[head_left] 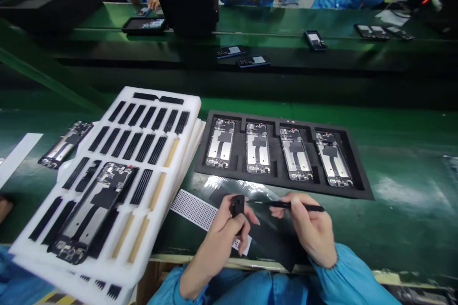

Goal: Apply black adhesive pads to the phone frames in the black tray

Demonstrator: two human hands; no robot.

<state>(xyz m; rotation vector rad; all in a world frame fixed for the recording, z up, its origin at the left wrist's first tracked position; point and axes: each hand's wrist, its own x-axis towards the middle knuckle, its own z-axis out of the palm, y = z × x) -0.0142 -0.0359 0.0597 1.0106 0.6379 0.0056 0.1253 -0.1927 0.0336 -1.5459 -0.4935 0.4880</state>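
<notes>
My left hand (229,228) is closed around a small black part (237,206), held upright between thumb and fingers. My right hand (311,226) grips a thin black tool with a pale narrow tip, apparently tweezers (279,204); the tip points left, close to the black part. Under and between the hands lie a white strip with rows of black dots (195,208), a clear dotted sheet (229,186) and a black sheet (275,238). Just beyond them, a black foam tray (246,177) holds several opened phone bodies (256,147) side by side.
To the left, stacked white foam trays (195,105) hold rows of black strips, with one opened phone body (93,209) lying on top. Another phone body (66,145) rests beside the stack. Across the line, co-workers in blue sleeves handle phones near a black box (189,0).
</notes>
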